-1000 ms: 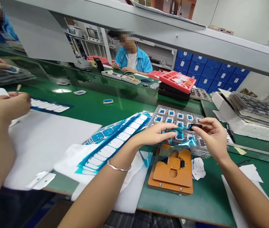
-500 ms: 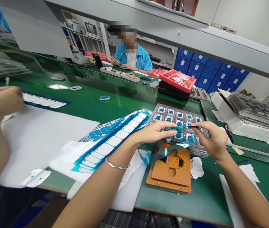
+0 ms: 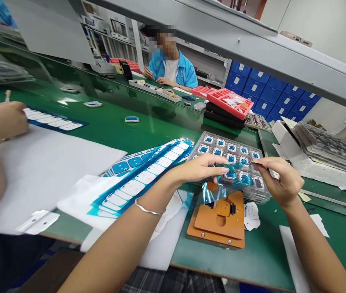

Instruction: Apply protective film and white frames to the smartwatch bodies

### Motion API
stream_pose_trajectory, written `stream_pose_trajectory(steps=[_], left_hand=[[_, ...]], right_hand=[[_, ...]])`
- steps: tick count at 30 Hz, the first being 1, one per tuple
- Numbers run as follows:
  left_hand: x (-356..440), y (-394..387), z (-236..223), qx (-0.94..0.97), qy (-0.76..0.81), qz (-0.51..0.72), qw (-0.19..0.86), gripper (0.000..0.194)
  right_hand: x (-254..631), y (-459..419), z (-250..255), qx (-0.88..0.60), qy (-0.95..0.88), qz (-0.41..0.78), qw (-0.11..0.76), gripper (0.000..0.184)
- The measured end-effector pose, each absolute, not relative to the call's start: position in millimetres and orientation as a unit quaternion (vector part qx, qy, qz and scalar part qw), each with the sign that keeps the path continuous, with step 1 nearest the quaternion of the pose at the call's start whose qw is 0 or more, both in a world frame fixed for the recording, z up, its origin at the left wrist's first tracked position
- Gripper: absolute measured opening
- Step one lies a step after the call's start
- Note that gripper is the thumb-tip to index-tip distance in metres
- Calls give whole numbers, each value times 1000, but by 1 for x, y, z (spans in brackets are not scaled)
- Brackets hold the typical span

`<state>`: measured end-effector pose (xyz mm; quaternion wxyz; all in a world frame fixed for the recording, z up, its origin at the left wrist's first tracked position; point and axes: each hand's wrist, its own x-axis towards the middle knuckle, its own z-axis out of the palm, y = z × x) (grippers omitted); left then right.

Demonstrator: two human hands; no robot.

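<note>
Left hand point(image 3: 205, 167) pinches a clear blue film point(image 3: 212, 193) between thumb and fingers, a silver bangle point(image 3: 150, 211) circling the wrist, as the right hand point(image 3: 278, 179), its fingertips drawn together, grips a thin dark piece point(image 3: 252, 163) at the film's upper right end. Whether the right fingertips also hold the film cannot be told. The film hangs over the front of a stacked clear plastic tray point(image 3: 260, 197) filled with rows of small white-rimmed blue parts point(image 3: 203, 149), its lower left end above the back of an orange fixture point(image 3: 220, 234) near the table's front edge.

White scraps point(image 3: 251, 215) lie just beside the fixture's right side. To its left, blue sheets point(image 3: 136, 187) bearing white rounded shapes fan out beside the tray's left edge, partly over crumpled white paper point(image 3: 89, 187). A broad white foam sheet point(image 3: 53, 162) covers the table's left front, where a co-worker's hand point(image 3: 11, 122) reaches in beside a strip of white labels point(image 3: 57, 122).

Across the green table point(image 3: 157, 136), a person in a blue jacket point(image 3: 187, 71) sits with both hands at the far edge. Red compartment trays point(image 3: 231, 103) top black boxes point(image 3: 218, 119) behind the parts tray, while more clear trays point(image 3: 334, 142) rest on a white box point(image 3: 307, 162) toward the right edge.
</note>
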<state>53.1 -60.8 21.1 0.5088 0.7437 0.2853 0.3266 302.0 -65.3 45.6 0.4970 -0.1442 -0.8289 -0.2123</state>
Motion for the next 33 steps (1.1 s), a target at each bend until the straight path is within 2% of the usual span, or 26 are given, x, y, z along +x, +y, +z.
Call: stream_pose_trajectory(steps=[9,14,16,19,27,33], left_hand=[[54,-60,19,756,300,306,495,34],[68,-62,13,816,303,411,270,50],[72,-62,13,831,263,433,231,43],[74,-63,13,830,232,450,235,29],[75,-62,10,790,267,510,213,13],[78,-64,15,783,254,537,183,26]], right_hand=[[301,-65,43,-126,-834,-194,502,42],[288,-73,39,-181,-842,-114,495,33],[284,-75,37,-195,-843,-96,492,30],[283,-76,37,-202,-845,-74,489,26],[284,-80,39,-192,-849,-64,488,28],[281,-81,39,-129,-848,-132,496,36]])
